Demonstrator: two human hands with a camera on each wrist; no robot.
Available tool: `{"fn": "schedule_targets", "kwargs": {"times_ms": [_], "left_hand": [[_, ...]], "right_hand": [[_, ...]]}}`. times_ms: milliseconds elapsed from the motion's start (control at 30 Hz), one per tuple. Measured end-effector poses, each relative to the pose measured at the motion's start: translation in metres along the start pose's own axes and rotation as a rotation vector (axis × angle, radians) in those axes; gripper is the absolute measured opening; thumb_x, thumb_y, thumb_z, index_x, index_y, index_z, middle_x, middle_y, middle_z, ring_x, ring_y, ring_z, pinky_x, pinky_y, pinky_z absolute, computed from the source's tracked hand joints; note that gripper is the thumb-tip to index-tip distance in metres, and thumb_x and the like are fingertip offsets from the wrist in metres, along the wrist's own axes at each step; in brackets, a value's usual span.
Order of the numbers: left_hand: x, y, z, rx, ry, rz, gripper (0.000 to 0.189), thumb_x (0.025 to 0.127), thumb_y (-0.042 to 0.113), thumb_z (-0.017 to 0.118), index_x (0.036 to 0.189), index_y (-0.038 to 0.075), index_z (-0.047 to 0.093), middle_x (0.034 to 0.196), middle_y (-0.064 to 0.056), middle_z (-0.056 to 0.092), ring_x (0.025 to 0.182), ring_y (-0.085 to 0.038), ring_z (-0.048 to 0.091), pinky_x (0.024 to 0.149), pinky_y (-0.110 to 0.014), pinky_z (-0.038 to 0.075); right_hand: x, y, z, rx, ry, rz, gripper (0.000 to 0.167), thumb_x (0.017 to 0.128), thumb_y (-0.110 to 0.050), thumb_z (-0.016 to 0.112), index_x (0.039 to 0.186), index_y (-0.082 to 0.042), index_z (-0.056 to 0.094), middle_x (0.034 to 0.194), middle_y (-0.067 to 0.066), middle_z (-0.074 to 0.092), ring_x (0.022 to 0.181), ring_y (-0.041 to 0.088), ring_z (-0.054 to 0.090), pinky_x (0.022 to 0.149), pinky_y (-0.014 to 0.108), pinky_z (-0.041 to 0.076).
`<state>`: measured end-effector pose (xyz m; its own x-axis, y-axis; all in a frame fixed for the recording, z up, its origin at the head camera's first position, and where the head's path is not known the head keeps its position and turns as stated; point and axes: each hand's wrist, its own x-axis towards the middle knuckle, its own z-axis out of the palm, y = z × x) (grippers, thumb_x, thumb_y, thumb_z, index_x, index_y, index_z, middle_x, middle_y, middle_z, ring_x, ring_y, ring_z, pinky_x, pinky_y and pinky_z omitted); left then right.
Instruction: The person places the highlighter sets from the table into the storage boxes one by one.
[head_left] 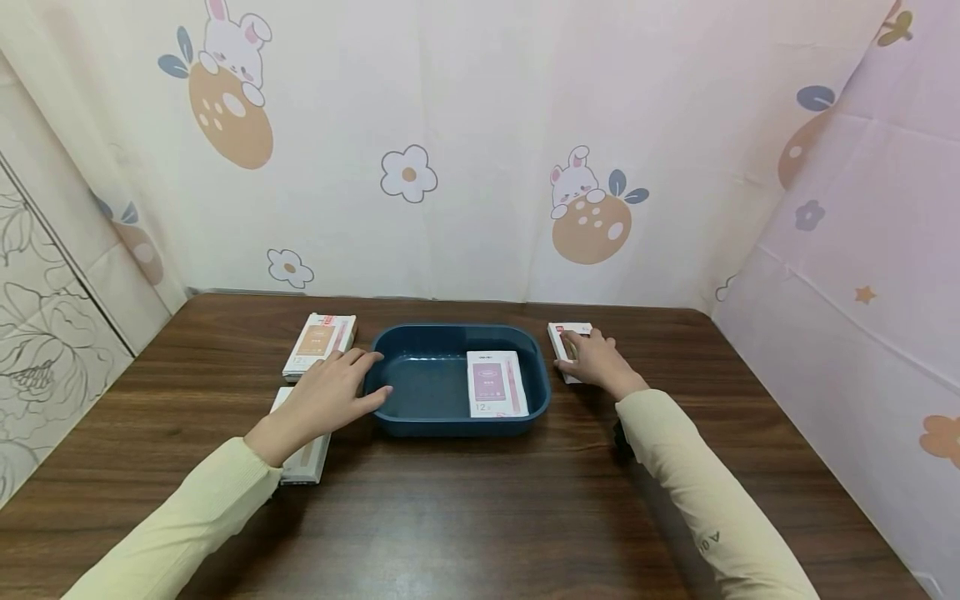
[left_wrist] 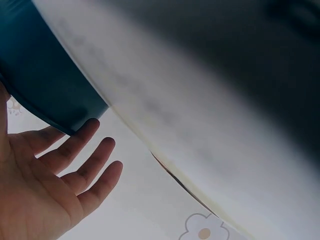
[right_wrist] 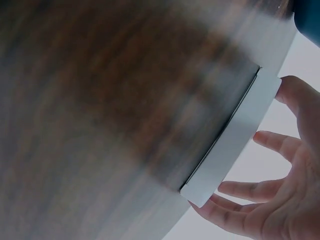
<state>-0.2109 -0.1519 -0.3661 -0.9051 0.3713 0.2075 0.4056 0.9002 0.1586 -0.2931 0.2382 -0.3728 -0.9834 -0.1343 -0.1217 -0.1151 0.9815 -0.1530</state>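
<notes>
My right hand (head_left: 596, 362) is over a small white box (head_left: 557, 333) lying on the table right of the bin. Its thumb and fingers reach to opposite ends of the box's pale side (right_wrist: 232, 137) in the right wrist view. At the left end of the dark blue bin (head_left: 420, 429), my left hand (head_left: 330, 404) is spread, fingers loosely extended by the rim. The left wrist view shows those fingertips against the bin's wall (left_wrist: 50, 70). Inside the bin, at its right end, lies a white box with a purple panel (head_left: 497, 383).
A white box with an orange panel (head_left: 315, 342) lies left of the bin. Nearer, another white box (head_left: 303, 467) is partly covered by my left hand and wrist. The brown wooden table (head_left: 465, 517) ends at a patterned curtain (head_left: 480, 233) behind.
</notes>
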Motion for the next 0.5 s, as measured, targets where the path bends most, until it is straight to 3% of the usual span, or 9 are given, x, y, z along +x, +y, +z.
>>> {"fn": "schedule_targets", "kwargs": {"times_ms": [500], "left_hand": [[-0.0008, 0.0006, -0.0007, -0.001, -0.001, 0.000, 0.057, 0.085, 0.048, 0.054, 0.125, 0.007, 0.054, 0.122, -0.014, 0.057, 0.105, -0.033, 0.055, 0.084, -0.050, 0.045]], "right_hand": [[-0.0002, -0.0012, -0.0016, 0.001, 0.021, 0.007, 0.061, 0.087, -0.037, 0.053, 0.138, -0.008, 0.037, 0.132, 0.038, 0.034, 0.112, 0.056, 0.036, 0.089, 0.064, 0.035]]}}
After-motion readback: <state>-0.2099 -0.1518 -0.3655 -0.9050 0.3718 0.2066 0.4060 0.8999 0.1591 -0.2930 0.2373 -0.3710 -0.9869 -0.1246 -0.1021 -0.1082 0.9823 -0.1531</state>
